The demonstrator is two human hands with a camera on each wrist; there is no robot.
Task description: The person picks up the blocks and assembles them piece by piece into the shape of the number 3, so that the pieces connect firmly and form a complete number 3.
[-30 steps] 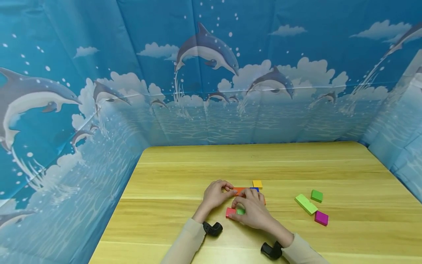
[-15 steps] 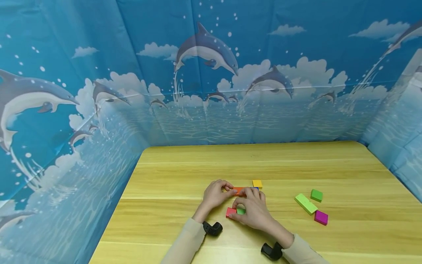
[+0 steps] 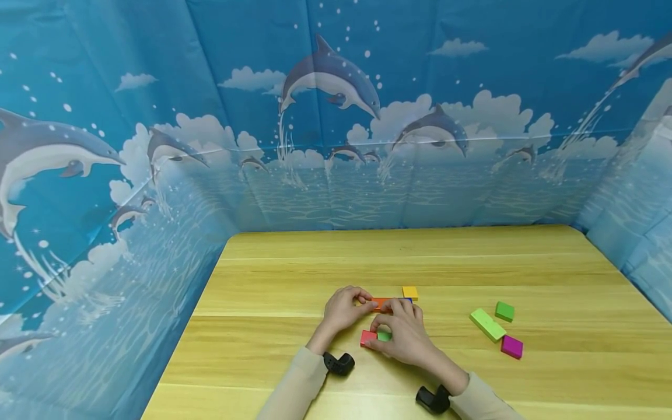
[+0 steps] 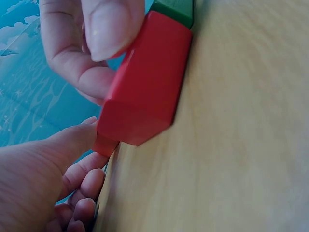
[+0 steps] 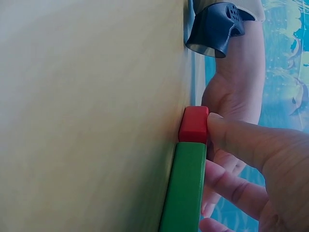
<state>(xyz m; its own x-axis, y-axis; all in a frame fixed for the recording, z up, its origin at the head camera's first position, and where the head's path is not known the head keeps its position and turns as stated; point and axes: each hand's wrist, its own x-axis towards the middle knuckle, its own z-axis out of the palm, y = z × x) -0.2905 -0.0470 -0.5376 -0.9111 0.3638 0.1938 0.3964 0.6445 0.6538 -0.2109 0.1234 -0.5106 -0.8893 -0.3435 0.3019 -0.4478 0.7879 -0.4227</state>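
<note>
From the head view we are seeing both hands working close together over a wood-grain table. The left hand is pinching the left end of an orange block between thumb and index finger. The right hand is grasping a small red block, which is sitting on the table on the near side of the orange block, with a green block adjoining its right side. The right hand is partly covering the green block and a blue block at the orange block's right end; a yellow block is lying just beyond the blue one.

The left wrist view is giving us what the head view is hiding: the red block's tall near face, its lower edge meeting the table, and the right thumb lying over its upper edge, with the index finger curling behind. There we are also finding the left hand's other fingers curling in below its thumb.

The right wrist view is showing us the red and green blocks end to end, touching, and the hollow end of the black wrist mount on the left forearm.

Only from the head are we getting the loose group on the right: a lime-green bar, a darker green block near it and a magenta block by its near end. Behind the table, a dolphin-print backdrop is hanging.
</note>
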